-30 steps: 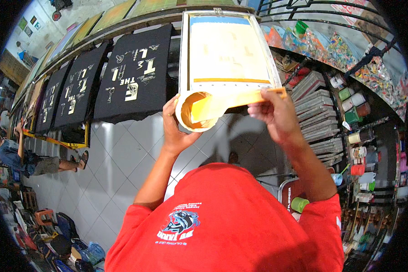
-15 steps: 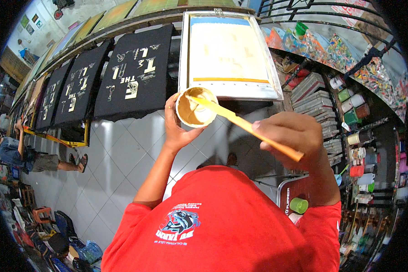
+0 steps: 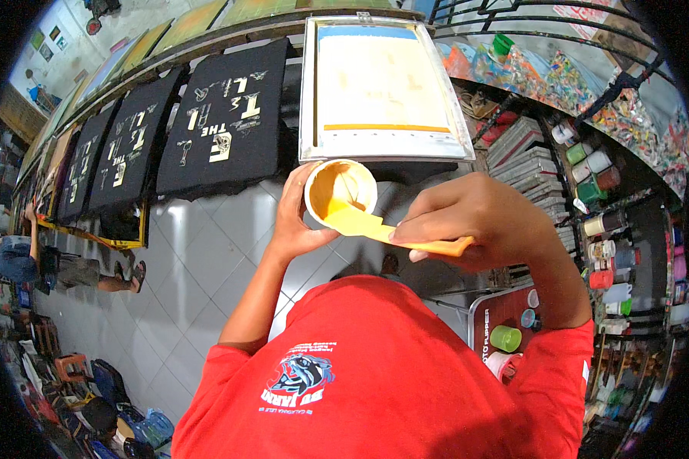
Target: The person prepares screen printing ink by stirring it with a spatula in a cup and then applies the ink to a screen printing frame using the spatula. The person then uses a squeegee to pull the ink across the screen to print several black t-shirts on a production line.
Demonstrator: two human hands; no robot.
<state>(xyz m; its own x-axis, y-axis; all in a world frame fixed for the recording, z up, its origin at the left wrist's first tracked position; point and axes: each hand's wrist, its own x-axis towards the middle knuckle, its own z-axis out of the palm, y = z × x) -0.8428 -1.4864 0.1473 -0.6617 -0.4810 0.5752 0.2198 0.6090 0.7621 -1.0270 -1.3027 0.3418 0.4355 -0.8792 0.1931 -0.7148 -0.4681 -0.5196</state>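
Grey floor tiles (image 3: 199, 260) fill the middle of the head view, and three black shirts (image 3: 237, 164) with pale prints lie side by side to the left. Beyond the person's hands sits a framed screen (image 3: 375, 84), blue along its far edge, with an orange-yellow strip near its close edge. Just on the near side of that frame, in front of the red shirt (image 3: 390, 367), is a pale cup (image 3: 341, 172), its open mouth facing the camera and its inside coated yellow. The left hand (image 3: 292, 214) is curled around the cup's side. The right hand (image 3: 475, 222) pinches the handle of a yellow-orange spatula (image 3: 360, 224), whose blade crosses the cup's near rim. Colourful tubs (image 3: 593, 164) crowd the right side, a green cup (image 3: 505, 338) stands lower down, and another person (image 3: 15, 256) is at far left.
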